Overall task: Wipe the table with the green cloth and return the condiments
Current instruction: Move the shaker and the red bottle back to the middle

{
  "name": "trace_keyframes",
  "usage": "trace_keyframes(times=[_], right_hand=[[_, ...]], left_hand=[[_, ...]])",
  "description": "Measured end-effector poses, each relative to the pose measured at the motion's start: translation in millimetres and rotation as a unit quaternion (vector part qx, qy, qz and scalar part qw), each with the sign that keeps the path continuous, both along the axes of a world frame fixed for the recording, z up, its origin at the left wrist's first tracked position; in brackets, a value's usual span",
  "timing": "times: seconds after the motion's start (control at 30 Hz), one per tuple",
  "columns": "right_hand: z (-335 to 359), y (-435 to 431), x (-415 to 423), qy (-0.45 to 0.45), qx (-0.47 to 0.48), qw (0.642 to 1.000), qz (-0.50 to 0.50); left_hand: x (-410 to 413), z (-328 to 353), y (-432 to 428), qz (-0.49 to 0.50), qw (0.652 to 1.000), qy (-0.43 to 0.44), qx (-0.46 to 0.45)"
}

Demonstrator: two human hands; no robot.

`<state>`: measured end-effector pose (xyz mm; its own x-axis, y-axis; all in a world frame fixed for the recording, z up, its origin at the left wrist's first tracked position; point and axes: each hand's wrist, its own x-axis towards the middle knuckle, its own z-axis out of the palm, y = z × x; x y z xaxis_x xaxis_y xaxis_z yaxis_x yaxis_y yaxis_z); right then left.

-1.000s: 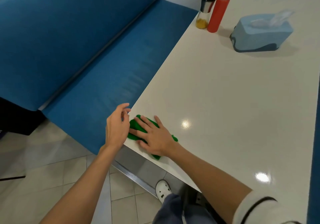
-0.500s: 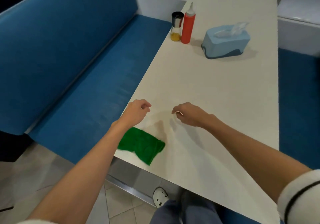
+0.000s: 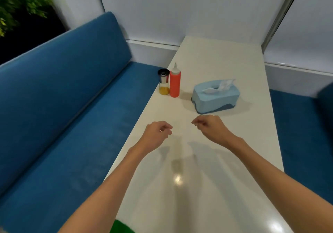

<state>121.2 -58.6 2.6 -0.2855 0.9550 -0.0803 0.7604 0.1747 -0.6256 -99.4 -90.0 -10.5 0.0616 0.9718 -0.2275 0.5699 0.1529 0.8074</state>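
Observation:
A long white table (image 3: pixel 216 61) runs away from me. Only a corner of the green cloth (image 3: pixel 121 227) shows at the bottom edge, near the table's left side, partly behind my left forearm. A red squeeze bottle (image 3: pixel 175 84) and a small glass oil bottle with a dark cap (image 3: pixel 164 84) stand side by side at the left edge, further up. My left hand (image 3: pixel 156 135) and my right hand (image 3: pixel 210 126) hover over the table's middle, fingers loosely curled, holding nothing. Both are short of the bottles.
A light blue tissue box (image 3: pixel 215 95) sits right of the bottles, just beyond my right hand. Blue benches flank the table, one on the left (image 3: pixel 59 117) and one on the right (image 3: pixel 302 124). A white wall closes the far end.
My right hand has let go of the green cloth, which stays at the near left edge. Both hands have moved forward up the table toward the bottles, and my view has tilted up.

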Motion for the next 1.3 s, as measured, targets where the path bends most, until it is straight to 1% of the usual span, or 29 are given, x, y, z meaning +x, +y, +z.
trace_keyframes(times=[0.1,0.3,0.43,0.5,0.67,0.77,0.83,0.93,1.03,1.17,1.3], right_hand=[[-2.7,36.4,-2.0,0.042,0.008,0.999,-0.020],[2.7,97.5,-22.3,0.087,0.004,0.994,-0.059],[6.4,131.0,-40.0,0.107,0.010,0.990,-0.096],[2.7,146.1,-49.7,0.121,-0.007,0.985,-0.121],[-9.0,189.4,-76.9,0.139,-0.030,0.977,-0.160],[-17.4,213.9,-93.0,0.149,-0.042,0.969,-0.192],[-23.9,223.6,-100.5,0.169,-0.045,0.964,-0.201],[-34.8,234.8,-110.1,0.180,-0.032,0.961,-0.208],[-43.8,240.5,-116.6,0.190,-0.007,0.955,-0.228],[-42.9,237.6,-121.2,0.210,-0.002,0.946,-0.247],[-32.5,214.2,-117.2,0.184,0.020,0.957,-0.224]], left_hand=[[0.9,0.3,37.9,0.025,1.000,0.006,0.013],[-17.5,3.2,109.0,0.062,0.998,0.025,0.012],[-29.9,-0.7,168.0,0.085,0.996,0.014,-0.003],[-31.1,-3.4,195.1,0.094,0.996,0.006,-0.008],[-30.5,-17.1,248.0,0.090,0.996,-0.013,-0.007],[-33.6,-31.2,274.6,0.083,0.996,-0.023,-0.027],[-33.8,-39.5,284.4,0.078,0.995,-0.051,-0.036],[-30.9,-52.8,293.5,0.073,0.994,-0.086,-0.007],[-24.8,-57.9,296.5,0.098,0.989,-0.110,0.012],[-24.1,-63.0,298.4,0.115,0.986,-0.110,0.055],[-26.8,-60.2,285.6,0.100,0.988,-0.084,0.085]])
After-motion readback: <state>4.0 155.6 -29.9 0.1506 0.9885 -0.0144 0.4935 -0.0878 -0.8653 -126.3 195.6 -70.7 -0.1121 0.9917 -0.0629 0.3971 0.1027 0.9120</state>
